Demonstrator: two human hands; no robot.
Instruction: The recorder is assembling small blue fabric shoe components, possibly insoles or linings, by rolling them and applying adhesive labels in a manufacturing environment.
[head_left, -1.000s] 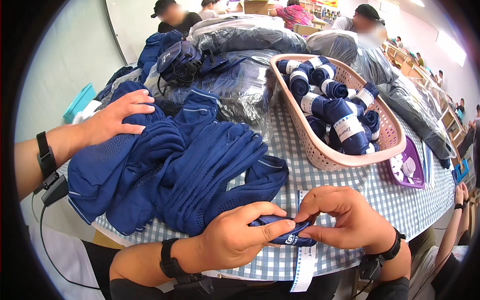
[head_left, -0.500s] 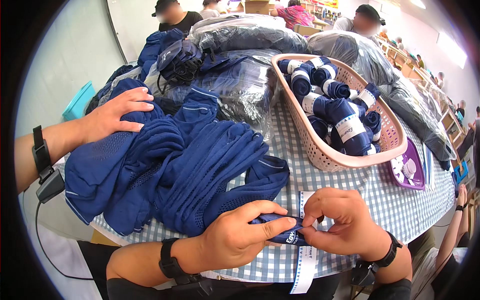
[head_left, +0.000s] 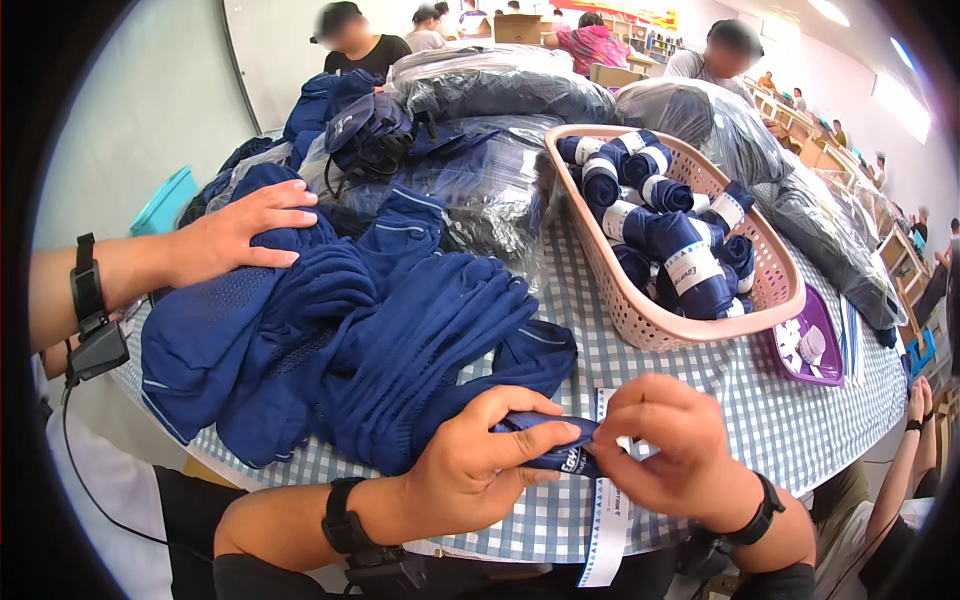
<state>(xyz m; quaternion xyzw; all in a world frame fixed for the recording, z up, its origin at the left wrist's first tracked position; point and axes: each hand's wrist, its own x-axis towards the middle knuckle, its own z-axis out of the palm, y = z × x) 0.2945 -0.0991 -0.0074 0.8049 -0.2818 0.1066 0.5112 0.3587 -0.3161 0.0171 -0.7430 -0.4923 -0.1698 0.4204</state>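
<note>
My left hand (head_left: 490, 455) is closed on a navy folded fabric piece (head_left: 562, 450) with white print, thumb on top and fingers beneath. At its right end my right hand (head_left: 665, 450) pinches the same fabric between thumb and forefinger. Under it lies a white paper strip (head_left: 607, 535) with a blue triangle edge, hanging past the table's near edge. To the left spreads a heap of blue knitted garments (head_left: 400, 340); a co-worker's hand (head_left: 240, 230) rests flat on it. Whether the held fabric joins this heap is hidden behind my left hand.
A pink basket (head_left: 640, 325) holds several navy rolls (head_left: 690, 260) with white paper bands. Beside it sits a purple tray (head_left: 820, 372) with small white items. Plastic-wrapped bundles (head_left: 500, 75) and a dark blue bag (head_left: 370, 130) lie across the back of the checked tablecloth (head_left: 690, 385).
The view has tilted slightly. My right-hand fingers have shifted a little on the fabric's end, and the held piece has turned slightly. The co-worker's hand stays on the heap.
</note>
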